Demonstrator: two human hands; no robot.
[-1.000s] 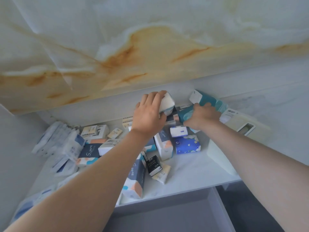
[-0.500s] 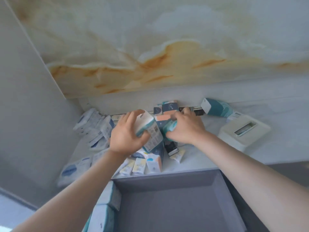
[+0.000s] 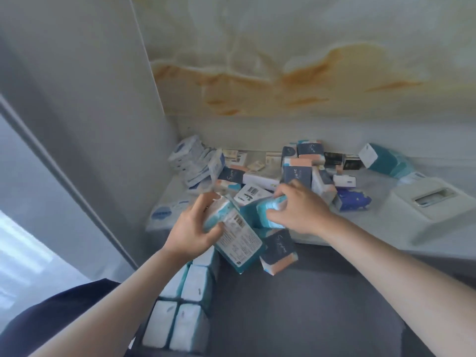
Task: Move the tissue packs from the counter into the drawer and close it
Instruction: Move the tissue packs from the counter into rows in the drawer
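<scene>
Over the front edge of the table (image 3: pixel 381 222), where the open drawer (image 3: pixel 309 305) begins, both hands hold packs. The left hand (image 3: pixel 190 233) has its fingers curled round a teal tissue pack (image 3: pixel 238 239) with a printed label, tilted over the drawer's back left corner. The right hand (image 3: pixel 301 212) pinches a second teal pack (image 3: pixel 265 215) just beside it, above the table's edge. A navy-and-peach pack (image 3: pixel 279 251) hangs tilted below them at the drawer's back wall (whether it rests on anything or is loose in the air I cannot tell). The drawer floor is bare and grey across its middle and right — plenty of open room — while white-topped packs (image 3: pixel 190 284) stand in rows along its left side. A grey side panel (image 3: pixel 90 112) closes in the left. On the table, a heap of packs (image 3: pixel 304 163) fills the back against the wall. A blue pack (image 3: pixel 354 200) lies right of the right hand, a large teal pack (image 3: pixel 386 163) lies further back, and a white dispenser box (image 3: pixel 432 210) sits near the right front edge. Compared with half a second ago, both hands have come toward the drawer with their packs — the left one is now past the table's edge.
</scene>
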